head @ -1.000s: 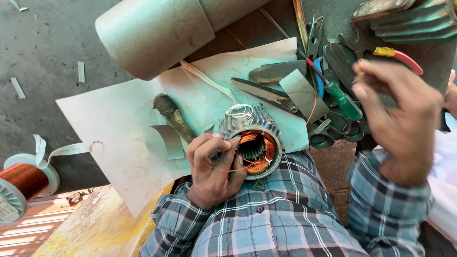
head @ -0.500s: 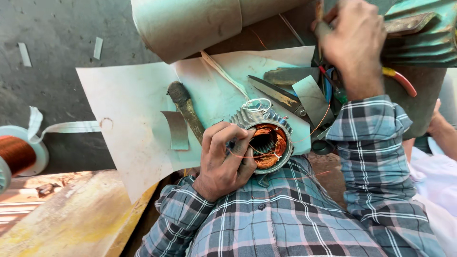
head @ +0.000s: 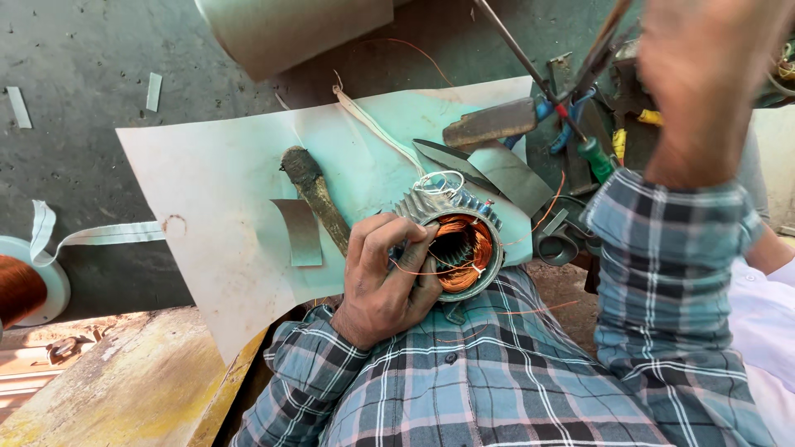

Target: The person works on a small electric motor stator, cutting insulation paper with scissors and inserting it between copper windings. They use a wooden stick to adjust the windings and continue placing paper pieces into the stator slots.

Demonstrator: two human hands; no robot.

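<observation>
The left hand wraps closed around a ribbed motor stator with copper windings, resting against the plaid shirt. The right hand, blurred, grips thin rod-like tools above a tool pile. A wooden-handled tool lies on pale insulation paper beside the stator.

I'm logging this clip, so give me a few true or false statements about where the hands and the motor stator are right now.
1. The left hand grips the stator. True.
2. The right hand rests on the stator. False: it is raised by the tools.
3. Copper windings show inside the stator. True.
4. The stator lies on the wire spool. False: the spool sits far off, at the picture's left edge.
</observation>
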